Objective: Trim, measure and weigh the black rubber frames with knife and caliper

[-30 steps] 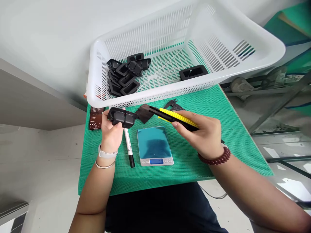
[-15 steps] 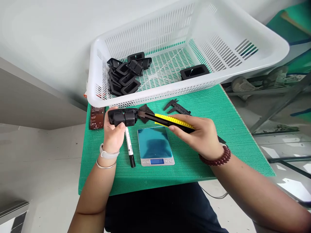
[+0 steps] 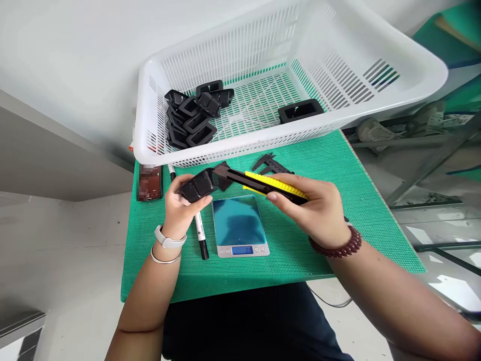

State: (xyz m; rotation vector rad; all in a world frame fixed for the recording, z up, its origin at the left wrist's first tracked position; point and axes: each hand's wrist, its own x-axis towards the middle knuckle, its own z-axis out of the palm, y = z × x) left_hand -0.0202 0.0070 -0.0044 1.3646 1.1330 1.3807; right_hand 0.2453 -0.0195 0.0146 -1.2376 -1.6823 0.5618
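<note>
My left hand (image 3: 181, 208) is closed around a black plastic part (image 3: 198, 185), which is tilted with its right end raised. In my right hand (image 3: 319, 203) is a yellow and black utility knife (image 3: 272, 186), its blade pointing left at the part's right end. Whether the blade touches the part is hard to tell. Behind the blade lies a small dark piece (image 3: 225, 181). Below the hands a digital scale (image 3: 239, 223) rests on the green mat, with a white marker (image 3: 201, 235) left of it.
A white basket (image 3: 240, 145) stands at the back, holding several black parts (image 3: 197, 120) at its left and one black frame (image 3: 301, 111) at its right. Black calipers (image 3: 272, 164) lie before it. A phone (image 3: 150, 181) lies at the mat's left edge.
My left hand has turned the black part so it tilts, and its thumb has shifted right. The knife in my right hand has moved slightly right. A second marker now shows behind my left hand.
</note>
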